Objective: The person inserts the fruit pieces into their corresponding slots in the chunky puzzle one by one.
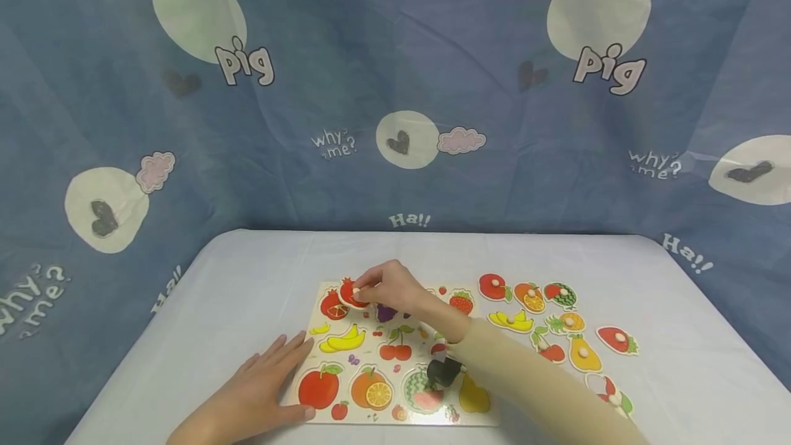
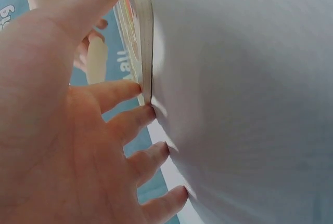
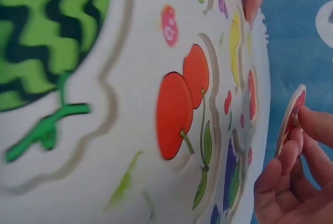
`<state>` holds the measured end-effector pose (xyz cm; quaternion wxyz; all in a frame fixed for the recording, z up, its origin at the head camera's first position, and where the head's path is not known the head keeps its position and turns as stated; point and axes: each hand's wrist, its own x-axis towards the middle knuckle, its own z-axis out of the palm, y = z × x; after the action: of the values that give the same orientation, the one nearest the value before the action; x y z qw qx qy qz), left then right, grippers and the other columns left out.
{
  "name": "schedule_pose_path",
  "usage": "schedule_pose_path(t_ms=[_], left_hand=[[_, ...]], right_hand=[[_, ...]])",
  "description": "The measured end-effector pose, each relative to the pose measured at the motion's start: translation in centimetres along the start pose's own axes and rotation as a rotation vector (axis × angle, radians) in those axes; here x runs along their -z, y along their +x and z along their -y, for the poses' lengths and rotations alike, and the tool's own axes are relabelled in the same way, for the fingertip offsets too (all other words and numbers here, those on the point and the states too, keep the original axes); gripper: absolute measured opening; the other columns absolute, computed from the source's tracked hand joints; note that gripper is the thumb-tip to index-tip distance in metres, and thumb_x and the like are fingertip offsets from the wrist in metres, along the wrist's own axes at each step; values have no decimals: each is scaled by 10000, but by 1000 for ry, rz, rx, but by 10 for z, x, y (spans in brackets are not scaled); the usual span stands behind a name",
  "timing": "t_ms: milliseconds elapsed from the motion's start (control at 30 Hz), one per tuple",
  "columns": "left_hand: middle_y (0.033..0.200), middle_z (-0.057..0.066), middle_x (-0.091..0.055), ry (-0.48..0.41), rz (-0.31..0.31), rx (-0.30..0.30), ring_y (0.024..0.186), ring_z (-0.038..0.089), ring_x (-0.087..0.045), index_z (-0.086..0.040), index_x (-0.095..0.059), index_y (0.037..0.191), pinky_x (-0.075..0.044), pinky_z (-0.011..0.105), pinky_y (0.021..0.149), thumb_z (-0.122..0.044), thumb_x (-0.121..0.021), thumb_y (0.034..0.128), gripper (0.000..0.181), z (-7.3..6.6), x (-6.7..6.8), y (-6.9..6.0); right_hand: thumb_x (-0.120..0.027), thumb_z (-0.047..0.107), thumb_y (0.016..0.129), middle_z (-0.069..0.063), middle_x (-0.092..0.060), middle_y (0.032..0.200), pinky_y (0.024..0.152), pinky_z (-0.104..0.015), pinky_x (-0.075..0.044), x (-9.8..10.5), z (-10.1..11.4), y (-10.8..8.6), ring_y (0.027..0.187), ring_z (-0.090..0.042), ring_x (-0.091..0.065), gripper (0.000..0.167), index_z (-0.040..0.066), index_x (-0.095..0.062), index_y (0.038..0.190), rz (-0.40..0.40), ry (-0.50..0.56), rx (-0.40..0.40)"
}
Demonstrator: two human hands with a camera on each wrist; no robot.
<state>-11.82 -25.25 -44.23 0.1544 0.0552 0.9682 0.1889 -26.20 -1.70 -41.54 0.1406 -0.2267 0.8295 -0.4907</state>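
Observation:
A wooden fruit puzzle board [image 1: 371, 421] lies on the white table. My right hand [image 1: 392, 288] pinches the knob of a red pomegranate piece [image 1: 348, 292], held beside the printed pomegranate [image 1: 332, 305] at the board's back left. In the right wrist view the piece [image 3: 290, 120] is tilted above the board, between the thumb and fingers of my right hand [image 3: 299, 172]. My left hand [image 1: 259, 386] rests at the board's left edge with its fingers spread. The left wrist view has the fingertips of my left hand [image 2: 99, 146] touching the board's side [image 2: 147, 52] and the table.
Right of the board lie several knobbed fruit pieces, among them an apple [image 1: 492, 286], bananas [image 1: 511, 322], a pear [image 1: 583, 354] and a strawberry [image 1: 616, 340]. My right forearm crosses the board's right part. A blue printed cloth [image 1: 346, 198] hangs behind the table.

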Motion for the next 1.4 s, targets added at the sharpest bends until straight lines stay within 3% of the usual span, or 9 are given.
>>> schedule_pose_path(t_ms=[333,567,933,1200,1400], left_hand=[[1558,81,-354,1,-4,1,1434,391,-238,-151,-429,1498,-154,702,1088,-622,-809,666,1029,1,-1,0],[1552,75,-364,-4,-17,-29,1432,383,-248,-146,-431,1496,-168,708,1081,-616,-805,675,1018,2,-1,0],[1557,71,-358,-18,-13,-21,1436,378,-245,-147,-431,1496,-164,700,1088,-590,-818,678,1008,1,-1,-2],[1555,73,-362,-15,-12,-19,1437,379,-244,-145,-435,1494,-162,701,1088,-587,-821,677,1006,0,0,-3],[1561,70,-351,-10,-15,-21,1439,380,-239,-148,-429,1498,-165,701,1087,-597,-813,681,1008,0,0,-3]], right_hand=[[-774,143,855,55,-710,844,615,-219,-483,-17,3,19,719,-82,-597,68,100,-787,906,-15,-76,1],[-769,167,857,74,-691,831,600,-217,-481,-28,4,22,706,-79,-580,65,116,-780,895,-18,-144,-11],[-777,192,854,97,-665,793,515,-249,-436,-38,12,25,578,-126,-541,40,160,-764,834,-1,-304,-29],[-798,236,836,107,-681,833,691,-235,-484,-46,16,24,753,-58,-575,62,187,-774,807,-39,-367,-75],[-799,237,839,109,-685,847,700,-236,-493,-47,16,25,766,-59,-584,58,186,-779,821,-47,-349,-80]])
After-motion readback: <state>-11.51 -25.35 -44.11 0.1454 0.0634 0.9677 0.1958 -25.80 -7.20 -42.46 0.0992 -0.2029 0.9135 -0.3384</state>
